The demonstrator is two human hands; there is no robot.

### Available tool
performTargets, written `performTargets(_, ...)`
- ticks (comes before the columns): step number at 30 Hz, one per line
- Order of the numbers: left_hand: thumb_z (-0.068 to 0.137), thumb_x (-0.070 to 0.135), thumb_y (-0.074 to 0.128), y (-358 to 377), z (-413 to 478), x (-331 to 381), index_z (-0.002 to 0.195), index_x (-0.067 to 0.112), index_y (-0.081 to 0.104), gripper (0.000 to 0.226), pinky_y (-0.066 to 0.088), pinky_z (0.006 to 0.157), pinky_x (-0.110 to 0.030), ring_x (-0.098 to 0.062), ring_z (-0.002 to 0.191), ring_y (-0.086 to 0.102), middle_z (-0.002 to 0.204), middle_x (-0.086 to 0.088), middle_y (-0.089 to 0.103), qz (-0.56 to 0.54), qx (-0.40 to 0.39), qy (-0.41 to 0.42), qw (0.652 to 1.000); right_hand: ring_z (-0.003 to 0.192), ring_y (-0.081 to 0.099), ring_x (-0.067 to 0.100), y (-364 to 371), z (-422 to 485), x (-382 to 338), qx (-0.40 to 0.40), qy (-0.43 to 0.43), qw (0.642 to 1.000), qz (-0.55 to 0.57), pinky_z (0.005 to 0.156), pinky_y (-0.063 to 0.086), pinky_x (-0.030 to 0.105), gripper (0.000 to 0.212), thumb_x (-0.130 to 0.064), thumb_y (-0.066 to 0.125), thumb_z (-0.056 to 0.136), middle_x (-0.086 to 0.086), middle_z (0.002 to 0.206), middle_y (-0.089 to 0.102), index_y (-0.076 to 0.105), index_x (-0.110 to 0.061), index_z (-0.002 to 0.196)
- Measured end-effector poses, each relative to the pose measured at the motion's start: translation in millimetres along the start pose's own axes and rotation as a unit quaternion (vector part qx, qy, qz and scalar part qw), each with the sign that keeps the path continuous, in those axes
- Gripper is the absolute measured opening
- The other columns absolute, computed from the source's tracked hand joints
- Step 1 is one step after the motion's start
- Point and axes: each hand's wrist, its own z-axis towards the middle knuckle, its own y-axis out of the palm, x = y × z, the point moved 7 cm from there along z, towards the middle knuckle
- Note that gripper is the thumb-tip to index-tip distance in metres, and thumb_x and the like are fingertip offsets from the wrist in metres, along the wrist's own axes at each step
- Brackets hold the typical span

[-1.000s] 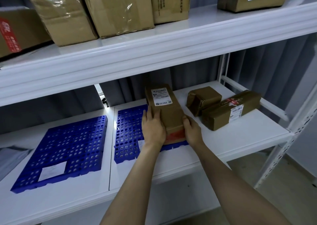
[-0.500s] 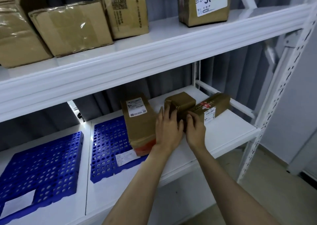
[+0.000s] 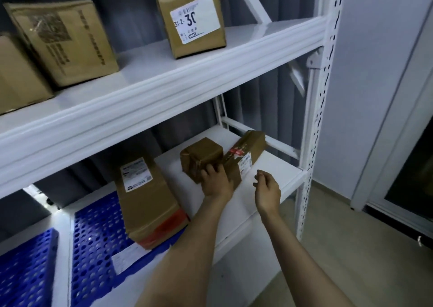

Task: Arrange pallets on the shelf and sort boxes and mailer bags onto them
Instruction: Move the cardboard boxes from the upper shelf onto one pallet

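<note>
My left hand (image 3: 216,182) grips the near end of a small taped brown box (image 3: 201,158) on the white lower shelf (image 3: 276,166). Right beside it lies a long brown box (image 3: 247,154) with a red and white label. My right hand (image 3: 267,189) hovers just right of the long box, fingers loosely curled, holding nothing. A tall labelled brown box (image 3: 147,196) lies on the right blue perforated pallet (image 3: 98,243). A second blue pallet (image 3: 25,271) shows at the lower left edge.
The upper shelf (image 3: 164,77) carries several cardboard boxes, one with a white label reading 30 (image 3: 194,18). A white perforated upright (image 3: 318,109) closes the shelf's right end. A dark curtain hangs behind; floor and a door frame lie to the right.
Both hands left the tall box on the pallet and moved right. My left hand now grips the small box; my right hand came off the long box and hangs free.
</note>
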Motion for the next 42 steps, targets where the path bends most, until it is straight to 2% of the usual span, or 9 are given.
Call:
performTargets(6, 0.093, 0.045, 0.053, 10, -12, 3, 0.146, 0.020, 0.027, 0.064, 0.042, 0.099, -0.040, -0.038, 0.132, 0.029, 0.147, -0.020, 0.027, -0.069, -0.013, -0.031, 0.997, 0.114, 0.057, 0.028, 0, -4, 23, 0.021, 0.073, 0.997, 0.033, 0.103, 0.043, 0.047, 0.035, -0.028, 0.041, 0.099, 0.008, 0.125, 0.062, 0.059, -0.012, 0.124)
performTargets(9, 0.095, 0.046, 0.049, 11, -26, 0, 0.146, 0.025, 0.030, 0.059, 0.042, 0.099, -0.041, -0.034, 0.128, 0.040, 0.144, -0.016, 0.036, -0.195, -0.022, -0.053, 0.979, 0.106, 0.058, 0.026, 3, -11, 36, 0.022, 0.099, 0.993, 0.062, 0.098, 0.045, 0.041, 0.033, -0.033, 0.046, 0.095, 0.007, 0.113, 0.064, 0.062, -0.013, 0.118)
performTargets(11, 0.097, 0.045, 0.045, 12, -41, -2, 0.144, 0.027, 0.033, 0.052, 0.044, 0.099, -0.040, -0.029, 0.123, 0.047, 0.139, -0.012, 0.045, -0.302, -0.021, -0.057, 0.951, 0.100, 0.058, 0.024, 5, -16, 43, 0.018, 0.115, 0.988, 0.103, 0.091, 0.047, 0.038, 0.035, -0.040, 0.050, 0.089, 0.003, 0.104, 0.064, 0.062, -0.015, 0.111)
performTargets(17, 0.101, 0.036, 0.042, 15, -97, -19, 0.133, 0.023, 0.048, 0.036, 0.053, 0.089, -0.029, -0.017, 0.103, 0.060, 0.126, -0.003, 0.059, -0.532, -0.032, -0.075, 0.843, 0.108, 0.061, 0.020, 5, -32, 43, -0.026, 0.143, 0.969, 0.202, 0.097, 0.050, 0.043, 0.038, -0.033, 0.056, 0.093, 0.005, 0.119, 0.063, 0.055, -0.014, 0.126)
performTargets(21, 0.101, 0.032, 0.044, 5, -119, -29, 0.130, 0.023, 0.050, 0.031, 0.054, 0.053, -0.018, -0.012, 0.089, 0.062, 0.108, 0.001, 0.061, -0.625, -0.067, -0.095, 0.772, 0.104, 0.060, 0.020, 5, -52, 29, -0.056, 0.121, 0.967, 0.217, 0.093, 0.051, 0.041, 0.045, -0.030, 0.060, 0.091, 0.005, 0.114, 0.062, 0.048, -0.016, 0.132)
performTargets(26, 0.100, 0.034, 0.043, -18, -143, -41, 0.127, 0.028, 0.050, 0.028, 0.051, 0.054, -0.014, -0.007, 0.091, 0.061, 0.103, 0.010, 0.061, -0.618, -0.088, -0.060, 0.779, 0.093, 0.061, 0.014, 6, -75, 13, -0.042, 0.089, 0.965, 0.244, 0.083, 0.051, 0.036, 0.037, -0.026, 0.061, 0.092, 0.005, 0.111, 0.061, 0.052, -0.019, 0.127)
performTargets(33, 0.096, 0.033, 0.052, -56, -173, -84, 0.106, 0.034, 0.054, 0.010, 0.051, 0.065, -0.013, 0.001, 0.086, 0.061, 0.099, 0.013, 0.062, -0.615, -0.017, -0.031, 0.788, 0.105, 0.062, 0.020, 29, -127, -14, -0.064, 0.046, 0.961, 0.264, 0.087, 0.053, 0.038, 0.043, -0.035, 0.063, 0.087, 0.004, 0.112, 0.063, 0.054, -0.018, 0.126)
performTargets(38, 0.094, 0.034, 0.055, -74, -210, -136, 0.106, 0.032, 0.055, 0.012, 0.051, 0.080, -0.023, -0.009, 0.098, 0.060, 0.112, 0.005, 0.059, -0.633, 0.032, -0.044, 0.772, 0.097, 0.064, 0.014, 55, -186, -28, -0.111, 0.047, 0.958, 0.261, 0.069, 0.054, 0.023, 0.035, -0.029, 0.058, 0.093, 0.001, 0.111, 0.063, 0.053, -0.019, 0.126)
performTargets(42, 0.090, 0.035, 0.059, -82, -240, -184, 0.119, 0.030, 0.056, 0.029, 0.053, 0.079, -0.028, -0.017, 0.102, 0.061, 0.117, -0.001, 0.060, -0.652, 0.031, -0.061, 0.755, 0.100, 0.064, 0.013, 76, -240, -31, -0.156, 0.042, 0.959, 0.231, 0.066, 0.056, 0.021, 0.040, -0.034, 0.061, 0.089, -0.003, 0.114, 0.063, 0.053, -0.022, 0.127)
